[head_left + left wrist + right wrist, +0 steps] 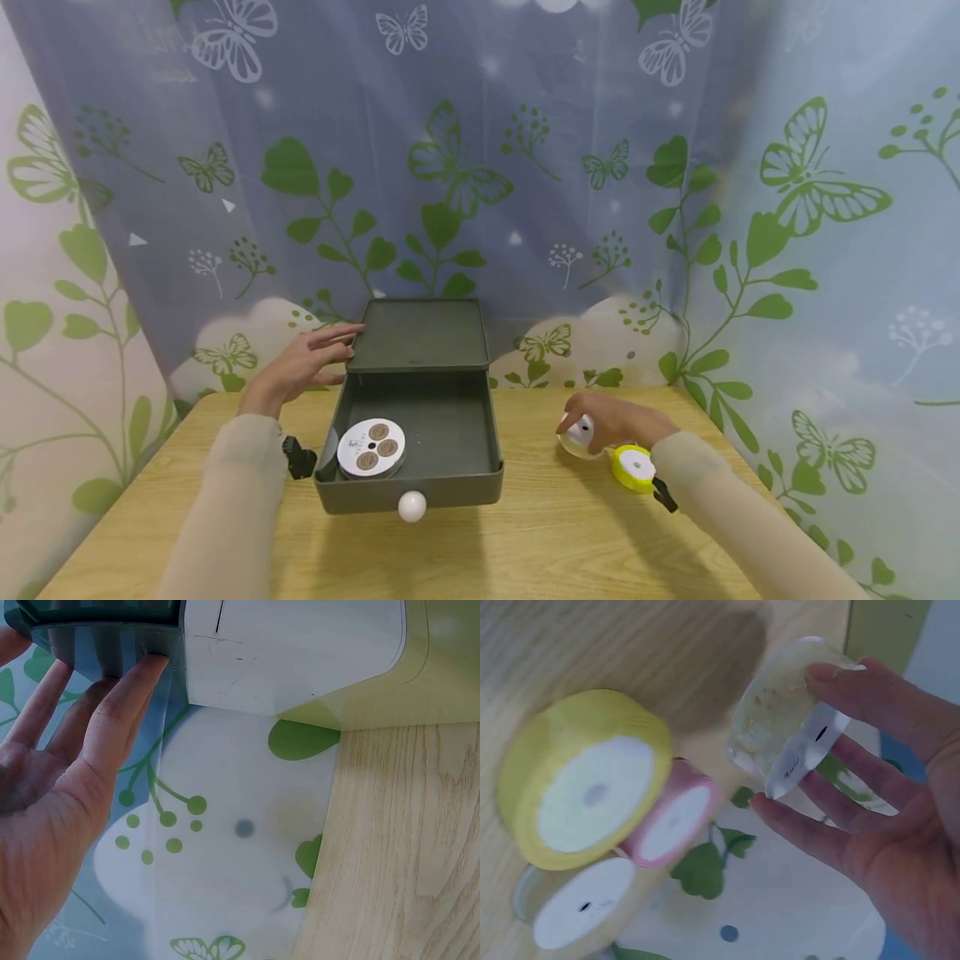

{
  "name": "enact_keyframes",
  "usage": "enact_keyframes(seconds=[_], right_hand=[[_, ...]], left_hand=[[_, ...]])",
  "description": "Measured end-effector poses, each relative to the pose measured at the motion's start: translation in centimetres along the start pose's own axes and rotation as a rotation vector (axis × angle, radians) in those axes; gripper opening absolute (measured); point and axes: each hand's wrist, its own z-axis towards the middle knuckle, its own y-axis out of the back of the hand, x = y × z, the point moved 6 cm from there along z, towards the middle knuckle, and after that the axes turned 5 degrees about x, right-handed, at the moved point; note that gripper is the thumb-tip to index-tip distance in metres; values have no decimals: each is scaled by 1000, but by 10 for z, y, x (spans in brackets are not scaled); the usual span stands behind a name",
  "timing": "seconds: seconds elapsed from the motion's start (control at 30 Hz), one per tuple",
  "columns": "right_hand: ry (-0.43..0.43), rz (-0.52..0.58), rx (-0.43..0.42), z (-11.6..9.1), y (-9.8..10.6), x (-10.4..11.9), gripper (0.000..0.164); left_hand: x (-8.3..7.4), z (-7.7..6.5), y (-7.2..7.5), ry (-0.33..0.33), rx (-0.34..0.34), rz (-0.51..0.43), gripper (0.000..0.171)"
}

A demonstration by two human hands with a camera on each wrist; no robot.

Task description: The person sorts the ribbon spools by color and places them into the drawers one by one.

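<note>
While the left hand (pixel 303 367) rests its extended fingers against the side of a dark grey box (pixel 423 333), the right hand (pixel 618 421) grips a pale spool (pixel 776 712) between thumb and fingers, to the right of the box. Near it, a yellow spool (pixel 633 468) and a pink spool (pixel 679 825) sit on the desk (pixel 555 533). Inside the box's pulled-out drawer (pixel 450 433), a white round reel (pixel 360 446) with three brown circles lies at the left front
</note>
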Motion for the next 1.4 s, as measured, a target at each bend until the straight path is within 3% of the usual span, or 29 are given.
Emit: enact_keyframes(seconds=[0.33, 0.8, 1.4], right_hand=[[86, -79, -50, -4, 32, 23, 51], [81, -55, -2, -10, 66, 50, 53], [142, -104, -32, -11, 103, 96, 55]], left_hand=[[1, 1, 0, -7, 7, -5, 63], [-1, 1, 1, -6, 9, -3, 63], [-3, 1, 3, -18, 35, -29, 66]])
